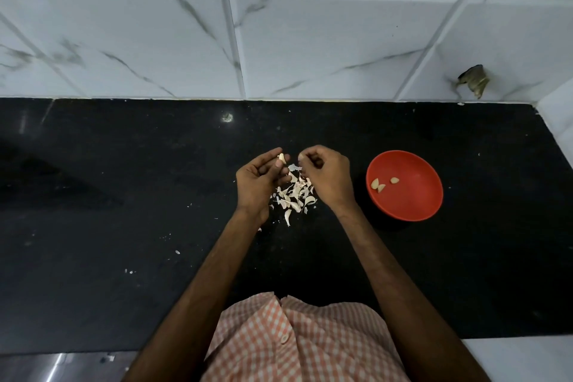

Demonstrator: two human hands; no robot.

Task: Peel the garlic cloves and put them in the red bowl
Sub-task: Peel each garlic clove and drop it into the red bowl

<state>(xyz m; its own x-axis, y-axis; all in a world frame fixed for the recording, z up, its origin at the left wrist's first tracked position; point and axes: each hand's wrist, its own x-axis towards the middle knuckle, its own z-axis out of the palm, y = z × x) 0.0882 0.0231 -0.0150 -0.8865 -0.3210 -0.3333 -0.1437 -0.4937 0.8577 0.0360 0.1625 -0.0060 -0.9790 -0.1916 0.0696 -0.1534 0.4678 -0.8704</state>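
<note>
Head view. Nearest the camera, a checked shirt (297, 344) and two bare forearms reached out over a black counter (124, 226). Between the wrists lay a heap of papery skins (296, 194), too many and too overlapped to count. Just beyond it, the left hand (257, 178) pinched one garlic clove (282, 158) at the tips of its thumb and fingers, the clove looking largely bare. Close to its right, the right hand (327, 177) had its fingers curled inward, thumb against forefinger; whether a scrap of skin lay between them could not be told. To the right, well apart from the heap, stood one red bowl (415, 198) holding three peeled cloves (378, 185), two touching and one just beside them. A tiled wall (310, 40) closed the far side.

The step appeared to be stripping the last skin. It would go best with the clove held steady by its ends while the other thumbnail lifted the skin from the root end, over the heap rather than the bowl.
</note>
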